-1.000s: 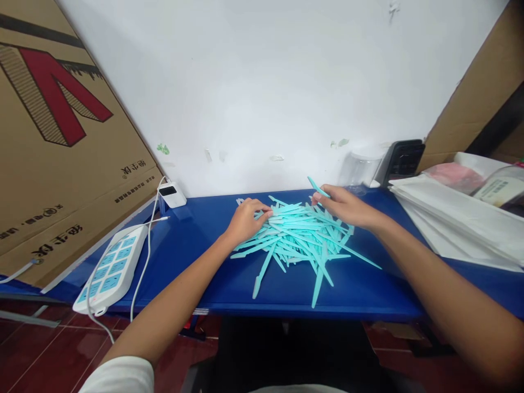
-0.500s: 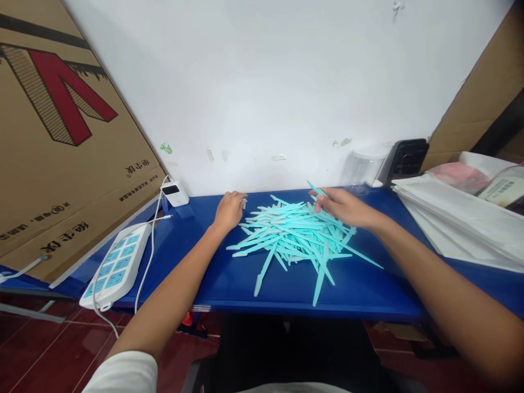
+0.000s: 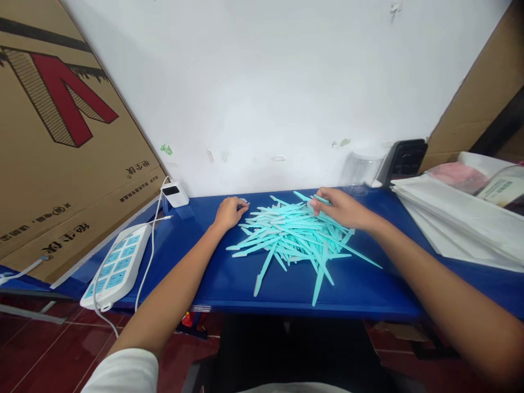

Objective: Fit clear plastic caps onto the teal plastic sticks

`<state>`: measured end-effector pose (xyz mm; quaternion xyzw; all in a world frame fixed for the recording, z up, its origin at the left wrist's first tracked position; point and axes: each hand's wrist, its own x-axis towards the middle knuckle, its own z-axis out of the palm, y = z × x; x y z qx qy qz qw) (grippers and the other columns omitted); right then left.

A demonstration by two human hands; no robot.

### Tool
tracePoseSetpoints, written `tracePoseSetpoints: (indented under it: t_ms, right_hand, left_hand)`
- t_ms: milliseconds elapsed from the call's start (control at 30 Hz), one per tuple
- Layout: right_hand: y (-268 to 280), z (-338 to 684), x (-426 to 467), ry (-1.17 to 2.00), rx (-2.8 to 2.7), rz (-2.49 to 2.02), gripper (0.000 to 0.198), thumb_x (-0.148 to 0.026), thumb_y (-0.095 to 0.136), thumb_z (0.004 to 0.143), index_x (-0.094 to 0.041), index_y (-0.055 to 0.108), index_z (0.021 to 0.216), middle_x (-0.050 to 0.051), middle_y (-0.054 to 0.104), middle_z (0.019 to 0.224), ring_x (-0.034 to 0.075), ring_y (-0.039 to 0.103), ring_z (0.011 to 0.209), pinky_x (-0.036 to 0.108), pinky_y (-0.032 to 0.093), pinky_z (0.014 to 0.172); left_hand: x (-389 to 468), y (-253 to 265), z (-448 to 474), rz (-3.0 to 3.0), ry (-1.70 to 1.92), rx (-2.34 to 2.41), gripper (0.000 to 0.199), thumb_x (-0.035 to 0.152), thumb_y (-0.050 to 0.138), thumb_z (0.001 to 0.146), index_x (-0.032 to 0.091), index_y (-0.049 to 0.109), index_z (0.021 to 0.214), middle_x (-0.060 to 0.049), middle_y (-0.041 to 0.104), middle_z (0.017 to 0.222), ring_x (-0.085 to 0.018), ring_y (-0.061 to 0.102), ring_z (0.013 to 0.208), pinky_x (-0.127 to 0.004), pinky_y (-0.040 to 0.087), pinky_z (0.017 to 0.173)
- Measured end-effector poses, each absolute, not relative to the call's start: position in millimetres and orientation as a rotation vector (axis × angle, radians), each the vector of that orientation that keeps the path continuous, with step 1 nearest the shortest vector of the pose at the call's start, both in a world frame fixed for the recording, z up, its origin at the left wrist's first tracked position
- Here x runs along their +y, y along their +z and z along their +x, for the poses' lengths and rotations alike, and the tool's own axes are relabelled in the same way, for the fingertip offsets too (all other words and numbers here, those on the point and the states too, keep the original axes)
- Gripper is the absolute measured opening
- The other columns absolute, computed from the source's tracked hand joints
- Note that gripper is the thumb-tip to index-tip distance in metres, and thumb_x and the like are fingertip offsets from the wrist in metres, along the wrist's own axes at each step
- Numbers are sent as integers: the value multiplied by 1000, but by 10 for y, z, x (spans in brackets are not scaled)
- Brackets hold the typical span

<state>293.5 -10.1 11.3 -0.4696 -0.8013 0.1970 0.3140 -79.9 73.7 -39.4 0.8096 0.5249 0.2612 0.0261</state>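
Observation:
A heap of thin turquoise plastic sticks (image 3: 290,232), several with flat, paler paddle-like ends, lies on the blue table (image 3: 176,240). My right hand (image 3: 341,208) is over the heap's far right side, thumb and fingers pinched on one turquoise stick (image 3: 302,196) that points out to the left. To the left of the heap, apart from it, my left hand (image 3: 230,213) rests near the table with its fingers curled together. Something small and pale shows by its fingertips, too small to name.
On the left are a white power strip (image 3: 118,265), a small white device with a dark screen (image 3: 175,194) and a large cardboard box (image 3: 82,180). A clear jar (image 3: 362,172), a black object (image 3: 405,161) and white packaging sheets (image 3: 462,213) are at the right. The white wall (image 3: 262,98) stands behind.
My right hand has moved slightly, and the stick in it now lies lower and flatter, pointing further left. My left hand has turned and lowered a little, fingers still curled.

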Motion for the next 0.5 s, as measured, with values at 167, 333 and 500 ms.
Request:
tracePoseSetpoints:
  t_ms: [167, 333, 500]
  right_hand:
    - [96, 2938, -78, 503, -2111, -1240, 40, -54, 53, 99, -22, 64, 79, 6, 71, 83, 22, 60, 79, 35, 42, 75]
    - [133, 2894, -113, 542, -2115, -1176, 38, -53, 56, 97, -21, 70, 82, 6, 75, 86, 22, 63, 80, 35, 44, 75]
    - [163, 2844, -151, 636, -2091, -1118, 38, -56, 62, 95, -21, 77, 97, 6, 78, 85, 23, 67, 82, 38, 48, 81]
  left_hand:
    - [738, -409, -758, 2330, 949, 1487, 19, 28, 70, 87, 19, 80, 102, -8, 79, 92, -22, 71, 83, -34, 54, 79]
    - [605, -291, -594, 2216, 1086, 1370, 30, 40, 68, 91, 17, 80, 107, -10, 80, 100, -22, 71, 87, -32, 53, 76]
    - [367, -137, -356, 2169, 1111, 1214, 37, 47, 67, 94, 17, 81, 108, -11, 81, 106, -24, 72, 92, -33, 53, 78]
